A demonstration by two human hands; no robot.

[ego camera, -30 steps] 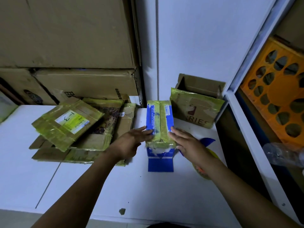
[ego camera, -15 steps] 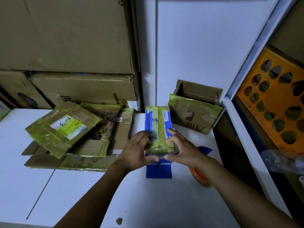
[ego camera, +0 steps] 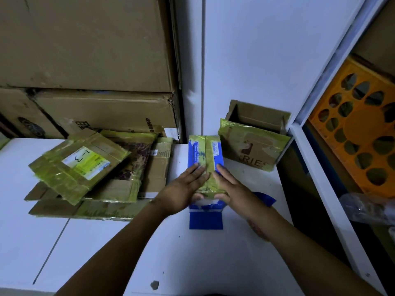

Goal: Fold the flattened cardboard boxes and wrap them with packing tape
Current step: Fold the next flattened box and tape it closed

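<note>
A small blue box [ego camera: 205, 154] wrapped in yellowish tape stands on the white table [ego camera: 106, 253], its near blue flap [ego camera: 205, 220] lying open on the surface. My left hand [ego camera: 183, 190] presses on the box's top from the left, thumb under its near edge. My right hand [ego camera: 229, 186] does the same from the right. Fingertips of both hands meet along the taped middle seam. A roll of packing tape [ego camera: 257, 228] lies mostly hidden under my right forearm.
A pile of flattened, tape-wrapped cardboard boxes [ego camera: 89, 174] lies left of the blue box. A taped open box [ego camera: 254, 142] stands behind it on the right. Large cartons [ego camera: 85, 60] are stacked at the back left. An orange crate [ego camera: 359, 142] sits in the shelf at right.
Both hands slid from the box's sides onto its top and came together at the seam, thumbs gripping the near end. The box stayed in place.
</note>
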